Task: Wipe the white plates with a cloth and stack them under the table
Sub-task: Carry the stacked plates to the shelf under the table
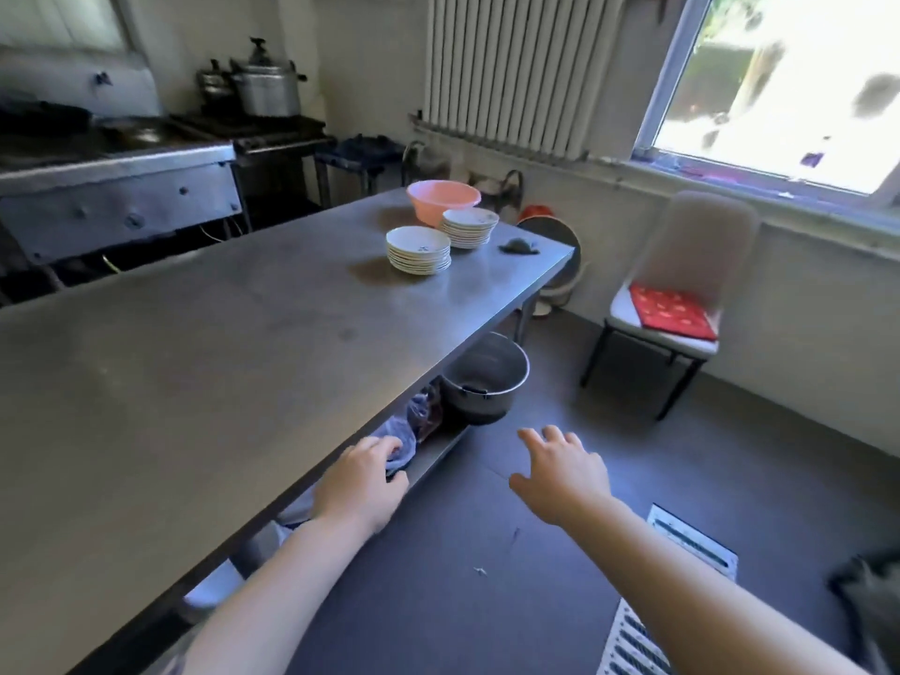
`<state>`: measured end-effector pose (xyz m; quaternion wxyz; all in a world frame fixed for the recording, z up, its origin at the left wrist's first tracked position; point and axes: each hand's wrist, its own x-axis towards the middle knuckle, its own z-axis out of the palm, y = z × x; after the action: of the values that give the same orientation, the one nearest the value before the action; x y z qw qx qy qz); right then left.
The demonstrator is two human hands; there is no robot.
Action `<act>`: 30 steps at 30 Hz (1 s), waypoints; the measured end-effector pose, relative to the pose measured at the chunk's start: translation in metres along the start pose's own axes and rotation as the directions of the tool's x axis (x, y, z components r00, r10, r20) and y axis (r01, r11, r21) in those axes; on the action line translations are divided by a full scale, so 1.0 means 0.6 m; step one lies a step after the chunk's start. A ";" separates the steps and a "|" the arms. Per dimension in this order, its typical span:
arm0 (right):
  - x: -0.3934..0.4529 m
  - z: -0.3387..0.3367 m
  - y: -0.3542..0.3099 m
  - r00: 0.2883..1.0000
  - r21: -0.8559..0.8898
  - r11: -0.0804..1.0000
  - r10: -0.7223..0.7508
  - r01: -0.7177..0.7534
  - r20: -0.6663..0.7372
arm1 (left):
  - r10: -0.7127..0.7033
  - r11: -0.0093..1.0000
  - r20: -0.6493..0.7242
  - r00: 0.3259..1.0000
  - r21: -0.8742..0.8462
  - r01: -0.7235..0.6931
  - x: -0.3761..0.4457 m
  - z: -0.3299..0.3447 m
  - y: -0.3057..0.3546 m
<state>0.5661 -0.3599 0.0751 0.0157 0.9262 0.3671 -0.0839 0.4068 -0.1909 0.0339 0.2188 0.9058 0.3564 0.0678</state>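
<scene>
Two stacks of white plates stand at the far end of the steel table [195, 343]: a nearer stack [418, 249] and a farther stack [470, 228]. My left hand [363, 484] reaches under the table's front edge and grips a bluish cloth [402, 438] that lies on the lower shelf [436, 455]. My right hand [560, 472] hovers over the floor to the right of the shelf, fingers spread and holding nothing. White items show on the shelf further left, mostly hidden by the tabletop.
A pink bowl [443, 201] sits behind the plates and a small dark rag [520, 246] lies at the table's far right corner. A metal pot [487, 382] stands on the lower shelf. A chair [677, 294] with a red cushion is by the window. Floor grates [682, 543] lie at right.
</scene>
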 end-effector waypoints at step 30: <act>0.721 -0.069 0.202 0.998 0.133 0.991 0.005 0.003 -0.058 | -0.075 0.983 -0.087 0.993 -0.174 0.059 0.746 0.108 0.176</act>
<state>0.9646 -0.1512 0.0397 -0.0566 0.9274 0.3606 -0.0813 0.8196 0.0203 0.0078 0.2810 0.8670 0.3895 0.1331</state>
